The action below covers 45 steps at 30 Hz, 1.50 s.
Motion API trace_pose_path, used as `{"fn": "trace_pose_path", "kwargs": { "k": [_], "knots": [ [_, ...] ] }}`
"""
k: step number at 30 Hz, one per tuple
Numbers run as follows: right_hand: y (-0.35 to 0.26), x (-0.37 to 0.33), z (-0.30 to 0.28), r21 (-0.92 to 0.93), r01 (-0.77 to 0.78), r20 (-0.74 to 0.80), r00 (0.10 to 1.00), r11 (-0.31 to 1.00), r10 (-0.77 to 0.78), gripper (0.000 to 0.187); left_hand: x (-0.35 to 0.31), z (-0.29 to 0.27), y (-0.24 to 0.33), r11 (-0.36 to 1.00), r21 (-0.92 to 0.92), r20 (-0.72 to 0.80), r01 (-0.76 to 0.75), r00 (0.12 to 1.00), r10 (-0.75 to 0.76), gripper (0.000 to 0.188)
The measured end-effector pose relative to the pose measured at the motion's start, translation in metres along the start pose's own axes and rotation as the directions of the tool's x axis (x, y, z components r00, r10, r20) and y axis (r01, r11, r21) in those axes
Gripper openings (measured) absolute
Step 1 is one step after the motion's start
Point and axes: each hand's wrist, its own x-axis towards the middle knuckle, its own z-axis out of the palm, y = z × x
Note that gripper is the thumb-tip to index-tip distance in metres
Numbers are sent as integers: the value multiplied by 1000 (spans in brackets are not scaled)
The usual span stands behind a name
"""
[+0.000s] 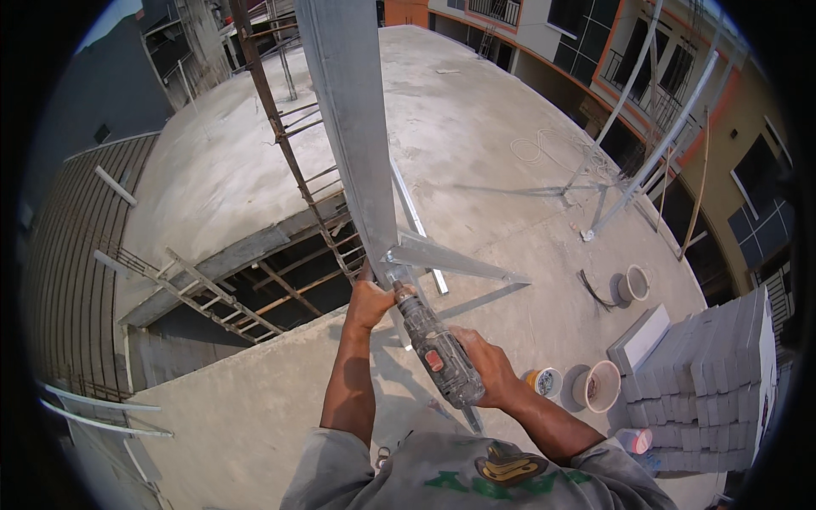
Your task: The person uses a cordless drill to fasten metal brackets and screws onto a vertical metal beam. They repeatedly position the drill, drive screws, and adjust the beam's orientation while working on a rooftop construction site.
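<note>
A dusty grey power drill (438,353) with a red patch on its side is in my right hand (486,361), which is closed around its handle. The drill's front end meets the joint at the lower part of a tall grey steel post (361,127). My left hand (371,302) is closed on the post at that joint, its thumb close to the drill's chuck; some of its fingers are hidden behind the metal. From the joint a slanting metal brace (459,258) runs out to the right. Whatever bit or screw sits at the tip is too small to make out.
Left of the post, an opening (280,293) in the concrete roof holds a ladder (212,297). A rusty lattice bar (276,119) rises beside the post. On the right are buckets (597,387), a small tub of screws (544,382) and stacked grey blocks (705,382).
</note>
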Motion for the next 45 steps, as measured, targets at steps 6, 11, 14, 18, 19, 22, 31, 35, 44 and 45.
{"fn": "trace_pose_path", "kwargs": {
  "k": [6, 11, 14, 18, 19, 22, 31, 35, 44, 45],
  "knots": [
    [-6, -3, 6, -2, 1, -45, 999, 1000, -1, 73, 3, -18, 13, 968, -190, 184, 166, 974, -131, 71],
    [-17, -2, 9, -95, -97, -6, 995, 991, 97, 74, 20, -35, -2, 942, -284, 390, 179, 919, -57, 76],
    [-25, 3, 4, -113, -165, -18, 986, 980, 164, 70, 41, -44, -12, 917, -302, 512, 260, 856, -74, 82],
    [-50, 6, 13, -84, -292, -71, 955, 953, 286, 66, 58, -51, -12, 943, -190, 601, 272, 792, -107, 83],
    [-54, 6, 15, -77, -304, -87, 951, 950, 297, 65, 61, -51, -10, 948, -171, 623, 269, 775, -108, 83],
    [-58, 4, 19, -71, -381, -89, 923, 922, 375, 68, 59, -48, -8, 935, -197, 652, 296, 751, -100, 78],
    [-53, -8, 32, 18, -391, -145, 910, 920, 389, 71, 43, -38, -14, 893, -383, 579, 236, 814, 33, 79],
    [-52, -9, 32, -44, -365, -140, 924, 930, 356, 70, 44, -39, -27, 883, -435, 561, 176, 820, 113, 82],
    [-53, -11, 26, 59, -508, -80, 856, 859, 511, 70, 48, -34, -42, 759, -565, 534, 323, 844, 39, 79],
    [-53, -11, 25, 52, -499, -72, 862, 865, 502, 70, 50, -35, -44, 761, -579, 541, 293, 836, 90, 78]
  ]
}}
